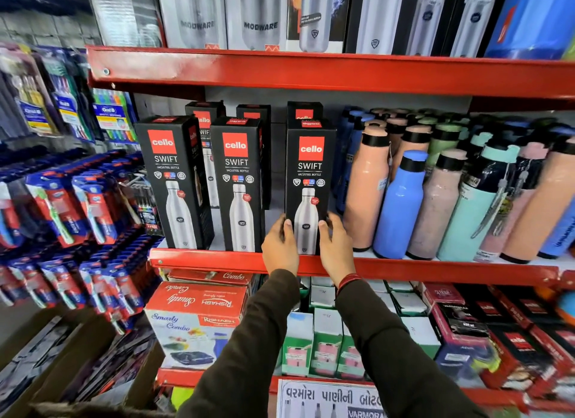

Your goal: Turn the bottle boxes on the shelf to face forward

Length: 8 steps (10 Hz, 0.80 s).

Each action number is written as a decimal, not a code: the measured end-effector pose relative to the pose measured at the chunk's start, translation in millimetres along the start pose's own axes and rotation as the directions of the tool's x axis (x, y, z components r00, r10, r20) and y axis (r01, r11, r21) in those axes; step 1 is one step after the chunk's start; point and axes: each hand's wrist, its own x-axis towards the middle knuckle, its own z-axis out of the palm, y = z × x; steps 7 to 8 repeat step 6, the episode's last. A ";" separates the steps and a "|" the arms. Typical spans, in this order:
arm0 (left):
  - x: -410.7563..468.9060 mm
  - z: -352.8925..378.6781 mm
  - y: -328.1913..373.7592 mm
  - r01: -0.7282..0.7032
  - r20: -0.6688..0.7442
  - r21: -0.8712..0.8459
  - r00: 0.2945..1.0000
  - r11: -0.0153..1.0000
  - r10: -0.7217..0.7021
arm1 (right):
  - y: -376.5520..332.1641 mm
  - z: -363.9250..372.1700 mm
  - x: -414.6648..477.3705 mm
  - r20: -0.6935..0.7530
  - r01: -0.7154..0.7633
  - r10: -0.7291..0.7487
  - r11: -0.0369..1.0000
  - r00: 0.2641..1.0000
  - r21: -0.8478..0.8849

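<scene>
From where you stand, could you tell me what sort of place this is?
Most likely a retail shop aisle: red metal shelves stocked with black boxed Cello steel bottles, rows of loose pastel bottles, and hanging packaged toothbrushes.

Six black bottle boxes: three front, three behind.

A clear gap lies just left of the left hand, before the middle Cello box. Right of the right hand, a peach bottle crowds close. Behind the held box, another box blocks depth.
</scene>
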 end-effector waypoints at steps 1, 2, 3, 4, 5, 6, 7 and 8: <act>-1.2 -1.6 4.0 0.006 0.008 -0.006 1.000 1.000 -0.006 | -1.8 -1.2 -0.2 0.015 -0.007 0.007 1.000 1.000 -0.024; -2.7 -1.7 7.2 0.010 0.009 0.005 1.000 1.000 -0.010 | -2.4 -2.2 -0.5 0.025 -0.010 0.011 0.999 1.000 -0.033; -3.9 -3.9 11.4 0.011 0.021 0.027 1.000 1.000 -0.012 | -5.5 -2.4 -2.2 0.032 -0.007 0.008 0.999 0.999 -0.042; -3.5 -5.3 13.0 0.003 0.040 0.038 0.999 0.999 -0.005 | -4.8 -1.5 -2.2 0.042 -0.004 0.006 0.999 0.999 -0.035; -5.0 -8.9 17.3 0.014 0.042 0.027 0.999 1.000 -0.016 | -9.3 -4.0 -7.2 0.073 -0.014 0.017 0.999 0.997 -0.038; -5.1 -5.6 16.2 0.015 0.020 -0.002 1.000 1.000 -0.015 | -9.0 -8.0 -7.0 0.090 -0.021 0.019 1.000 0.996 0.016; -5.1 -5.6 16.2 0.015 0.020 -0.002 1.000 1.000 -0.015 | -9.0 -8.0 -7.0 0.090 -0.021 0.019 1.000 0.996 0.016; -5.1 -5.6 16.2 0.015 0.020 -0.002 1.000 1.000 -0.015 | -9.0 -8.0 -7.0 0.090 -0.021 0.019 1.000 0.996 0.016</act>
